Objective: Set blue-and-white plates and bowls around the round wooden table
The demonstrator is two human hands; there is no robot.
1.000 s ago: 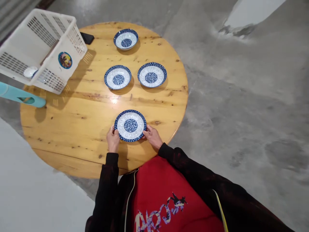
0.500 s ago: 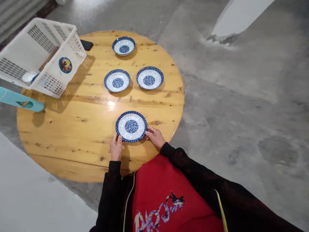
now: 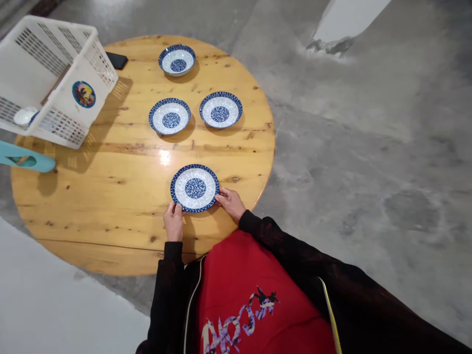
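Observation:
A blue-and-white patterned plate [image 3: 195,188] is at the near side of the round wooden table [image 3: 110,211]. My left hand [image 3: 173,220] pinches its lower left rim, thumb on top. On the right edge, my right hand [image 3: 231,202] grips the rim with thumb and fingers. Whether the plate rests on the wood or is slightly raised I cannot tell. Beyond it stand three more dishes in the same pattern: a left plate [image 3: 169,117], a right plate [image 3: 221,110] and, farthest back, a deeper-looking dish [image 3: 177,60].
At the table's left stands a white plastic basket [image 3: 92,73] holding a white bowl [image 3: 25,116] and a brown stick-like item. A black phone-like object [image 3: 117,60] lies behind it. A light-blue holder [image 3: 29,160] juts in at the left edge.
The view has shifted slightly, so everything sits a little further left and up. Both hands keep their hold on the near plate, with no clear movement of the dishes on the table.

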